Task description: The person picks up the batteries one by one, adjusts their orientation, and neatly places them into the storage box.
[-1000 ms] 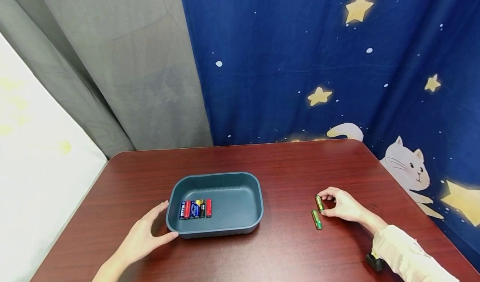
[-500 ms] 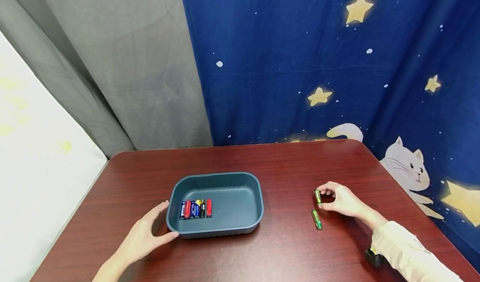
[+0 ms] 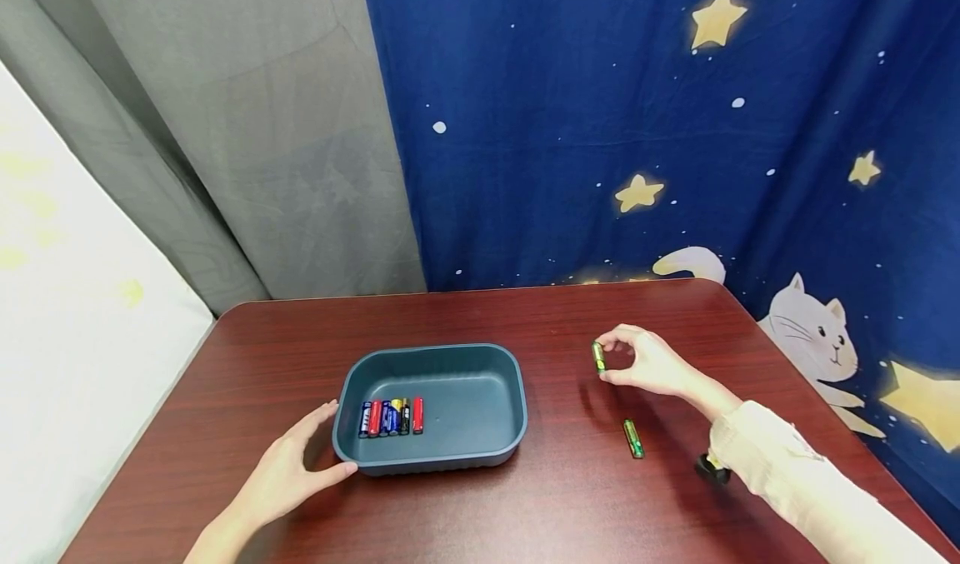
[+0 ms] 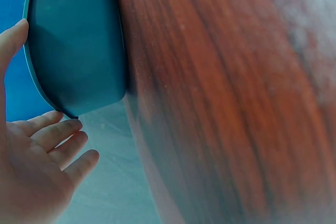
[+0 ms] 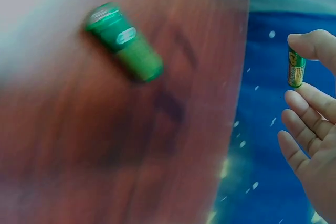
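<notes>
Between thumb and index finger, my right hand (image 3: 648,361) pinches a green battery (image 3: 598,357) by its two ends, raised above the table. The right wrist view shows that held battery (image 5: 296,67) upright, with the other fingers apart from it. A second green battery (image 3: 633,438) lies on the table below the right hand. At the left, my left hand (image 3: 281,472) touches the rim of a dark blue-green tray (image 3: 480,456), thumb at the front corner and fingers along the left side. Several batteries, among them a red battery (image 3: 417,415), lie in a row inside the tray's left half.
The reddish-brown wooden table (image 3: 555,506) carries the tray left of centre. Its far edge meets a grey curtain (image 3: 330,214) and a blue curtain (image 3: 540,172) with stars. A white surface (image 3: 82,339) borders the left side.
My right hand has lifted one green battery off the table and carried it left and away from me. The left hand, the tray and the other green battery have stayed put.
</notes>
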`<state>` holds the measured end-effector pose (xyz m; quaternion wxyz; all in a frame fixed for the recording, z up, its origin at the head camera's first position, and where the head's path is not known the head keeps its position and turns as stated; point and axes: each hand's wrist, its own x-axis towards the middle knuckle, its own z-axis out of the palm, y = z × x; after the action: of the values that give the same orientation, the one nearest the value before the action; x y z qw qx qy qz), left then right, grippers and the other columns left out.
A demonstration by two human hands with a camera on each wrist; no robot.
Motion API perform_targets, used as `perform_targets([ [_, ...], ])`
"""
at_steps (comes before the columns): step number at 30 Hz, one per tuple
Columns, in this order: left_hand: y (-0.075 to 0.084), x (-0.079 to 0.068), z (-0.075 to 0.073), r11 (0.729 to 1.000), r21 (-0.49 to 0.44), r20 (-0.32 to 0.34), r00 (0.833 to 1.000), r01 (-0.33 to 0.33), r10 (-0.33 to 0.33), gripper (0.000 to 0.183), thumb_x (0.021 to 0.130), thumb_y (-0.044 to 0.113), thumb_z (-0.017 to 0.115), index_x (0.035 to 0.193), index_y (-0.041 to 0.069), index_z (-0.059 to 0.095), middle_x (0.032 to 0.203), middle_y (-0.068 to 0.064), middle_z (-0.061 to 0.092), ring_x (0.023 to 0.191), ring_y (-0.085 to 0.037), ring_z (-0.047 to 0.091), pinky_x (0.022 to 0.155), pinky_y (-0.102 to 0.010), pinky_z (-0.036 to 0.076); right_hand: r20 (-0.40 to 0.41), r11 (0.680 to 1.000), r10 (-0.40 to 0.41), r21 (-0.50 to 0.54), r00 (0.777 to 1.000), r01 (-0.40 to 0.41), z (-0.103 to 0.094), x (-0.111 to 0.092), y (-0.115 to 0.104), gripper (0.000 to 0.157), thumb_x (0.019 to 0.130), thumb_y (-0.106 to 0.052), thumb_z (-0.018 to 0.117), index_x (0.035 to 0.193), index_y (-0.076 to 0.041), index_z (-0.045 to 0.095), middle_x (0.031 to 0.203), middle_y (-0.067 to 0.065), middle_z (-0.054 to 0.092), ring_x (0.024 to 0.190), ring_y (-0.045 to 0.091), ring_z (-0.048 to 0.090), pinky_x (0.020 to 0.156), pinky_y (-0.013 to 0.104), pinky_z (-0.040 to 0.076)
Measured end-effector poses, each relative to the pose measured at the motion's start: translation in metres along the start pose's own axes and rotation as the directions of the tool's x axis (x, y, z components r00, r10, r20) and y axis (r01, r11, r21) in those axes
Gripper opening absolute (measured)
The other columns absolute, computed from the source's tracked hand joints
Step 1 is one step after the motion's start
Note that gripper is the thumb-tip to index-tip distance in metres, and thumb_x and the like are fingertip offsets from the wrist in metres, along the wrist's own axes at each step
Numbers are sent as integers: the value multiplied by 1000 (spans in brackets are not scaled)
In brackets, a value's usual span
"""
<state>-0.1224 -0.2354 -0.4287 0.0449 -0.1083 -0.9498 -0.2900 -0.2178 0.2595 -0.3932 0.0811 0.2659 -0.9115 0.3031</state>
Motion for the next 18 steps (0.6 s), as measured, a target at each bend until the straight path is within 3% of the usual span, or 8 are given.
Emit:
perform_targets([
  [6,1,0,-1,1000,4,6,1000,9,-9,87,69,54,71,133,4,42,134,-17,47,120,-36,46,91,-55,43,-5,996,-86,-3,996,86,8,31,-29,39,65,-22,78,98,-9,64,86,0,60,84,20,57,77,40,48],
  [12,1,1,0,1000,5,9,1000,12,-12,86,69,54,71,134,4,42,134,-17,46,120,-36,45,91,-55,43,18,986,-164,42,986,163,29,55,-57,37,64,-24,78,96,-10,65,84,1,60,85,22,58,77,39,48],
  [18,2,1,0,1000,5,11,1000,16,-16,86,69,54,71,133,4,42,134,-17,46,120,-37,45,91,-55,43,67,978,-207,41,976,204,56,72,-86,39,65,-29,77,97,-12,65,86,2,61,84,17,57,74,26,47],
])
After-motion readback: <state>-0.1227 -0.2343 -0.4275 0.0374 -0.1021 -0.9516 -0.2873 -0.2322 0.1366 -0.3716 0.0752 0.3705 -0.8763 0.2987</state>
